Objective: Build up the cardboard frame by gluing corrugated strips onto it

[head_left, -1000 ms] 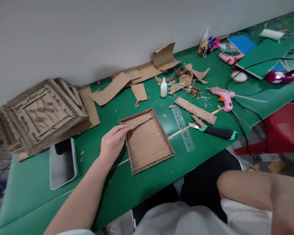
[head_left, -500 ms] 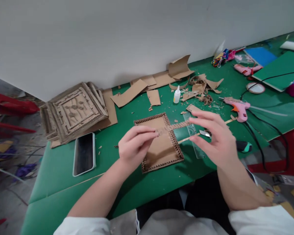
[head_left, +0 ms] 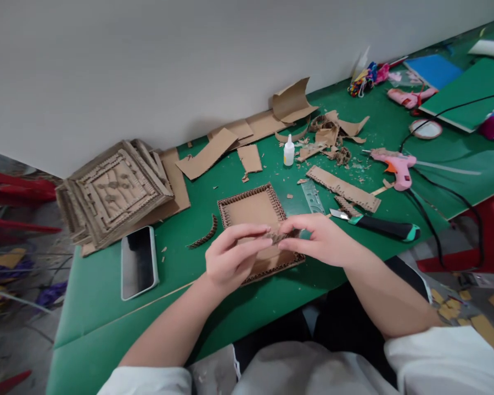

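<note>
My left hand (head_left: 233,255) and my right hand (head_left: 319,238) meet above a shallow cardboard tray (head_left: 251,206) edged with corrugated strips. Between their fingertips they pinch a short strip of corrugated cardboard (head_left: 276,237), largely covered by the fingers. Left of the tray a curved corrugated strip (head_left: 205,233) lies on the green table. To the right of my right hand are a utility knife (head_left: 382,226) with its blade out, a clear ruler (head_left: 312,197) and a flat cardboard strip (head_left: 343,188).
A phone (head_left: 139,263) lies at the left, near a stack of cardboard frames (head_left: 117,192). Toward the wall stand a glue bottle (head_left: 288,152) and cardboard scraps (head_left: 329,131). A pink glue gun (head_left: 397,165) with a black cord rests at the right.
My right hand has moved left and down and now pinches the corrugated strip beside my left hand. The knife and flat strip at the right are uncovered. The view has shifted slightly.
</note>
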Motion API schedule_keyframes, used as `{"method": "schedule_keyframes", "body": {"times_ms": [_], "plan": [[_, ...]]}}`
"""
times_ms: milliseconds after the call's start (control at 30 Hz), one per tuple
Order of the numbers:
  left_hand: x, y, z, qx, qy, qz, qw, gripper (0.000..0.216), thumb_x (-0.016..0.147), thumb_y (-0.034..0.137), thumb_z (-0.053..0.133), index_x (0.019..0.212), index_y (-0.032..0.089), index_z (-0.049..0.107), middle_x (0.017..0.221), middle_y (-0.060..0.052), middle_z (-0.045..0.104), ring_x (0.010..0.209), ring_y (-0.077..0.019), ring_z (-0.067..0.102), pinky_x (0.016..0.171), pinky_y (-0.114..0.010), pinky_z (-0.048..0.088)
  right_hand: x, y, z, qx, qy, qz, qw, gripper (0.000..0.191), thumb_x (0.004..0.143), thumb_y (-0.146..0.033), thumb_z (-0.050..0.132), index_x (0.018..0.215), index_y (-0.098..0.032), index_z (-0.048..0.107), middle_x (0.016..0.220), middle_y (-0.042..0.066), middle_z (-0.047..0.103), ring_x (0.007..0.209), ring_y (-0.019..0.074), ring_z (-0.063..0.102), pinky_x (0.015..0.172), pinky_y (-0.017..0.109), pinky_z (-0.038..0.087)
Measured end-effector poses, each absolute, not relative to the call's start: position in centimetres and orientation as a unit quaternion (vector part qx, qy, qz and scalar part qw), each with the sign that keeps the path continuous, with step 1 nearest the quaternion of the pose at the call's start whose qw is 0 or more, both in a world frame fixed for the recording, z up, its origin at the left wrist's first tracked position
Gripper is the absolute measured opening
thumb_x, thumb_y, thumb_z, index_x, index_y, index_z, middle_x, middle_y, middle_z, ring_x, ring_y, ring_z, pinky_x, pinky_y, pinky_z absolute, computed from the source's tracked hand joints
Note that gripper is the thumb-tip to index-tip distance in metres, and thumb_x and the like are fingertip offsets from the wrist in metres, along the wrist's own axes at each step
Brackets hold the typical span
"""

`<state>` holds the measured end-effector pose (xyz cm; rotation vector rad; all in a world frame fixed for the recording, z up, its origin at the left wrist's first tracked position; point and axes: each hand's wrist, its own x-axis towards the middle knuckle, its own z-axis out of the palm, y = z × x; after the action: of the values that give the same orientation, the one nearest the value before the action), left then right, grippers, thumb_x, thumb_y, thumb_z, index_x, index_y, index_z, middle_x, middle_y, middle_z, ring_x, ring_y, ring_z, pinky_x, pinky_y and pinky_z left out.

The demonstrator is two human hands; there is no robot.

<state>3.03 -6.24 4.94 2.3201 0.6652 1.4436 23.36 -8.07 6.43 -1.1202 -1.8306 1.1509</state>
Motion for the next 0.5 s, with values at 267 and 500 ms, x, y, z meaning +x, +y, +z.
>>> {"method": "schedule_keyframes", "body": {"times_ms": [267, 500], "plan": [[3.4, -6.1, 3.7, 0.756, 0.343, 0.46, 0.315, 0.031, 0.082, 0.017, 0.067, 0.112, 0.023, 0.065, 0.086, -0.002, 0.071, 0.074, -0.0091, 0.067, 0.073, -0.018, 0.057, 23.0, -8.2, 6.7, -0.503, -0.696, 0.38, 0.343, 0.012, 0.082, -0.031, 0.065, 0.082, -0.02, 0.068, 0.074, -0.002, 0.068, 0.065, 0.0096, 0.059, 0.06, 0.02, 0.043], [4.1, -6.3, 4.0, 0.702, 0.413, 0.469, 0.343, 0.029, 0.081, 0.021, 0.068, 0.11, 0.021, 0.067, 0.081, -0.001, 0.07, 0.071, -0.0089, 0.067, 0.068, -0.018, 0.057, 23.1, -8.3, 6.6, -0.507, -0.705, 0.335, 0.365, 0.008, 0.085, -0.025, 0.061, 0.084, -0.021, 0.068, 0.084, 0.0, 0.07, 0.075, 0.0121, 0.064, 0.063, 0.021, 0.046]]}}
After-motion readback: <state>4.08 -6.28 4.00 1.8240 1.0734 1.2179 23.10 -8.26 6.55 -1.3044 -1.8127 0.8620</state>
